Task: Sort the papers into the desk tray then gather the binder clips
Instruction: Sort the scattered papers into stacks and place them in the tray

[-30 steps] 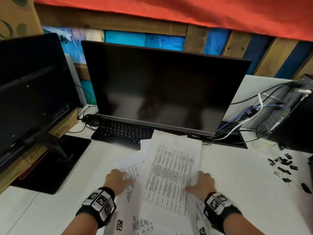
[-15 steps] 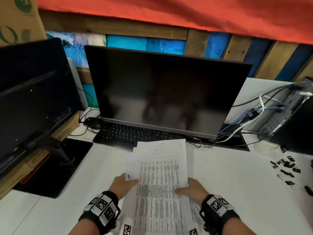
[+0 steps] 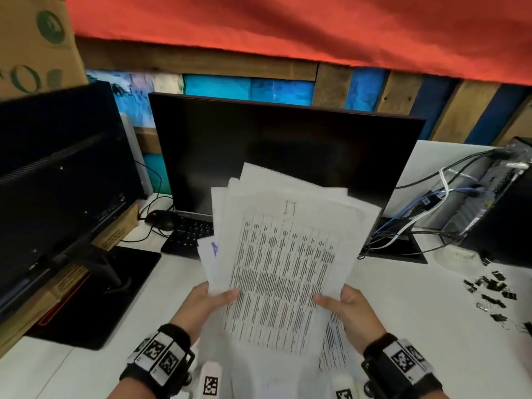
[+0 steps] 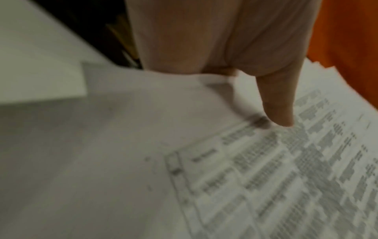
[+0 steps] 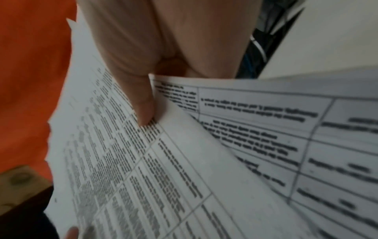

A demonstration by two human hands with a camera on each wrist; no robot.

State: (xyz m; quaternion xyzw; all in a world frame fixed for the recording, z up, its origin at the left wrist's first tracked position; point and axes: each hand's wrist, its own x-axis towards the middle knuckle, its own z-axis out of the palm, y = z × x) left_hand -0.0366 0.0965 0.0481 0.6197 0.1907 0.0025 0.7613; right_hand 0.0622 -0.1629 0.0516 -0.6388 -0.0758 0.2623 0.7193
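A loose stack of printed papers (image 3: 283,263) is lifted off the white desk and tilted up in front of the monitor. My left hand (image 3: 211,298) pinches its left edge, thumb on top of the sheet. My right hand (image 3: 342,302) pinches the right edge the same way. The left wrist view shows my thumb (image 4: 276,103) lying on the papers (image 4: 266,169). In the right wrist view my thumb (image 5: 141,103) presses on the printed table of the papers (image 5: 163,169). Several black binder clips (image 3: 493,292) lie scattered on the desk at the right. No desk tray is in view.
A dark monitor (image 3: 288,151) with a keyboard (image 3: 187,234) under it stands straight ahead. A second monitor (image 3: 57,174) on a cardboard box is at the left. A computer tower (image 3: 506,203) with cables sits at the right. A mouse (image 3: 159,220) lies behind the keyboard.
The papers lay spread on the desk under my flat hands. Both hands drew them together, took hold of the edges and raised the stack up off the desk.
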